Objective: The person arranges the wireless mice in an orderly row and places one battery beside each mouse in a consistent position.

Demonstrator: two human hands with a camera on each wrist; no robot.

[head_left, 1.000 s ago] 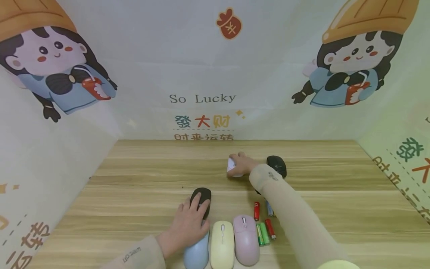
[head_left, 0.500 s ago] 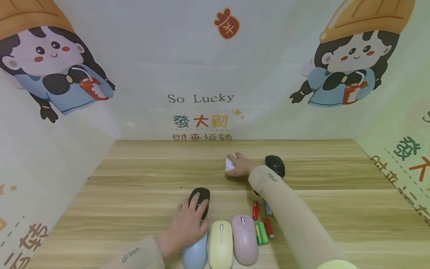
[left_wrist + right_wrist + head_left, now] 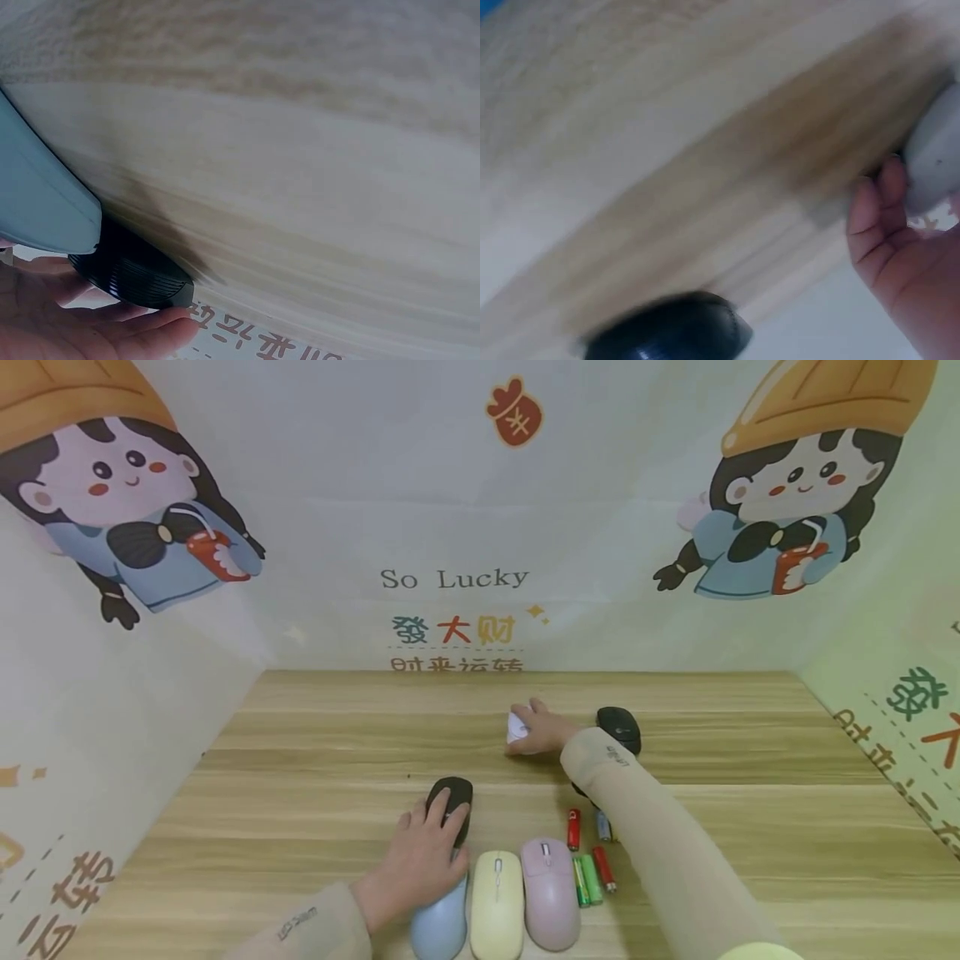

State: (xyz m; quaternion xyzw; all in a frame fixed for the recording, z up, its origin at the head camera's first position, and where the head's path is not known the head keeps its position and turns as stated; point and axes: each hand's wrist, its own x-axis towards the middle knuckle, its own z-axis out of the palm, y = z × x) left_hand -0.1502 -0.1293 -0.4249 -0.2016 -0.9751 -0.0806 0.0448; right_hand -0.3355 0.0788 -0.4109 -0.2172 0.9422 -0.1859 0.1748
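Note:
My left hand [image 3: 422,847] rests over a black computer mouse [image 3: 459,788], its fingers laid fairly straight across the top. In the left wrist view that black mouse [image 3: 135,266] sits just beyond the end of a light blue mouse [image 3: 45,180]. Farther back, my right hand [image 3: 543,729] holds a white mouse [image 3: 517,727], thumb and fingers around its sides and the palm covering much of it. The right wrist view shows fingertips against the edge of the white mouse [image 3: 937,150]. Whether it touches the table is unclear.
A yellow mouse [image 3: 497,906] and a pink-purple mouse [image 3: 551,897] stand beside the blue one at the front. Several batteries [image 3: 591,878] lie right of them, some near my right sleeve. Another black mouse [image 3: 618,727] is behind the right wrist. Printed cloth walls [image 3: 337,527] enclose the table.

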